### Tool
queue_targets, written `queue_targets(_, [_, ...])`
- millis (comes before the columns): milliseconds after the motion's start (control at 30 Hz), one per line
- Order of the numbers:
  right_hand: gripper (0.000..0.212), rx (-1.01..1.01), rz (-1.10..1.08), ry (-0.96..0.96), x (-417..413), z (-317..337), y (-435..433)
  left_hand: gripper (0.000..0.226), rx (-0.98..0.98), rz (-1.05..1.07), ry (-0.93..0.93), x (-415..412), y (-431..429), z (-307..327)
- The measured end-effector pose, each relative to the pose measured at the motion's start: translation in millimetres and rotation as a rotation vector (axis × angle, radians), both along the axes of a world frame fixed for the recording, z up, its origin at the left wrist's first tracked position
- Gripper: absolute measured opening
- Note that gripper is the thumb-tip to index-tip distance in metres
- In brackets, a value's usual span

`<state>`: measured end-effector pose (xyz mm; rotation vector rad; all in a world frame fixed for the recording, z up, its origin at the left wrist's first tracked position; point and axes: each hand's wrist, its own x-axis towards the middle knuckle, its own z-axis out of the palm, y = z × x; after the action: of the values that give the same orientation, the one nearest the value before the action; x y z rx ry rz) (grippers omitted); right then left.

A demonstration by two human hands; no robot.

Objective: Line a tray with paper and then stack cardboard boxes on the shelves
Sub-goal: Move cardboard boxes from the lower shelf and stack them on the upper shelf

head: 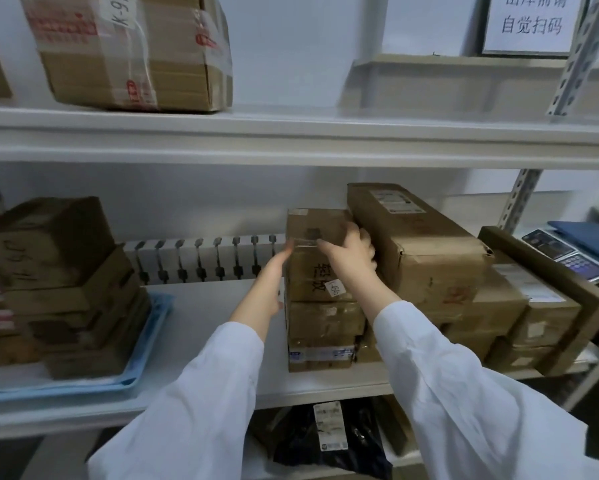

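Head: left hand (276, 269) presses, right hand (352, 252) grips box (308, 284)

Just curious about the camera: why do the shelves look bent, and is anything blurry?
Head view: the wide-angle lens bows the shelf edge; the right hand gripping the top box is motion-smeared; boxes on the blue tray look soft and dim.
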<state>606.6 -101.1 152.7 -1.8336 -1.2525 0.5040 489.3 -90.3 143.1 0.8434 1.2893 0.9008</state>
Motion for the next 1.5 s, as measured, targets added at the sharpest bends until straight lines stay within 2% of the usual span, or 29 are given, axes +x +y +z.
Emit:
queue_targets(167, [0.060, 0.118, -0.028, 0.129, 5, -4, 3, 0.064, -0.024, -0.082, -0.062, 2, -1, -3])
queue_targets(300, [0.058, 0.150, 0.002, 0.303, 5, -7, 8, 0.086, -0.079, -0.027, -0.092, -7, 10, -11])
queue_targets(400, [0.047, 0.167, 0.005, 0.481, 5, -7, 11, 0.051, -0.070, -0.004, -0.207, -11, 18, -19])
queue_targets(500, [0.039, 0.166, 0.031, 0.576, 8, -6, 12, 0.038, -0.041, 0.039, -0.291, -20, 21, -24])
queue_targets(600, [0.034, 0.191, 0.054, 0.574, 9, -3, 12, 0.034, -0.034, 0.070, -0.316, -36, 19, -23])
queue_targets(700, [0.037, 0.219, 0.046, 0.551, 7, 3, 11, 0.040, -0.049, 0.106, -0.329, -59, 14, -17])
queue_targets(833, [0.056, 0.245, -0.015, 0.445, 0, 15, 9, 0.062, -0.066, 0.132, -0.314, -90, 10, -7])
queue_targets(1033, [0.076, 0.228, 0.010, 0.425, -16, 32, -4, 0.065, -0.055, 0.086, -0.275, -118, -5, 7])
queue_targets(1167, [0.097, 0.184, 0.023, 0.408, -30, 38, -14, 0.083, -0.001, 0.002, -0.213, -132, -12, 12])
queue_targets(1300, [0.088, 0.168, -0.025, 0.415, -31, 38, -22, 0.071, 0.159, -0.128, -0.117, -144, -25, 31])
queue_targets(1500, [0.079, 0.182, -0.036, 0.575, -36, 44, -31, 0.050, 0.446, -0.232, 0.020, -162, -38, 59])
